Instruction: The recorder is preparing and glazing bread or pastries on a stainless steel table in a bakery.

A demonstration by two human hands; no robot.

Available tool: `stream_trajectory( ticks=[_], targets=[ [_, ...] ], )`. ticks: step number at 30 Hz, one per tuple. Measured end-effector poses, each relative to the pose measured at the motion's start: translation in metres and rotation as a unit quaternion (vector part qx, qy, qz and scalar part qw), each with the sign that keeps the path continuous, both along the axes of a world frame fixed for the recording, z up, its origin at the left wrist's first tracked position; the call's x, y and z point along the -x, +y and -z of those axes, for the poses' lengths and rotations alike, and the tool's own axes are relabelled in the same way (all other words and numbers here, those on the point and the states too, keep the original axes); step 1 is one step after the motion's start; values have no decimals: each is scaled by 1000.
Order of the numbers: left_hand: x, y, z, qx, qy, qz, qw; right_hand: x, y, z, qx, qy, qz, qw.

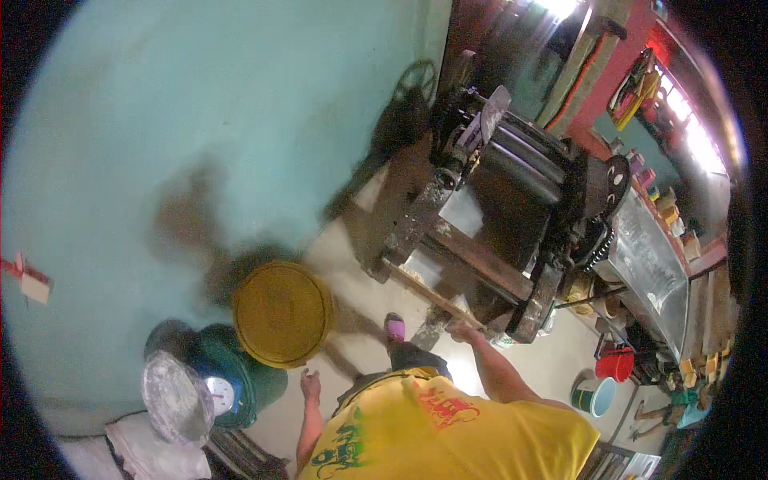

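My right hand (464, 332) is closed on a long, pale wooden board (428, 292) at the lower front of a dark metal machine with rollers (520, 164). My left hand (311, 384) is open, fingers slightly curled and apart, just below a round yellow lid (280, 314). Left of it are a dark green container (268, 392), a small blue scale (224, 394) and a round metal pan (176, 400) dusted with white powder.
A teal wall (120, 120) fills the left. At right stand a steel table (648, 264), cluttered shelf (668, 208), red tub (614, 362) and white bucket (594, 396). A person (684, 410) is at lower right. Pale sacks (152, 444) lie at lower left.
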State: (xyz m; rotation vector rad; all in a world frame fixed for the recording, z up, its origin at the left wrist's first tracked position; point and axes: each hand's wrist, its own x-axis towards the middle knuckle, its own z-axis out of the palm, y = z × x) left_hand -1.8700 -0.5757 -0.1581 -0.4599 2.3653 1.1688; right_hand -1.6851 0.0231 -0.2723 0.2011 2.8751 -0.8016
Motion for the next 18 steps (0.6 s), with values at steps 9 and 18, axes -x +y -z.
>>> stream_trajectory(
  ticks=[9, 18],
  targets=[
    [42, 12, 5, 59, -132, 59, 988, 88, 37, -30, 211, -148, 110, 960],
    [102, -1, 0, -12, -3, 41, 999, 77, -16, -54, 326, -220, 340, 854]
  ],
)
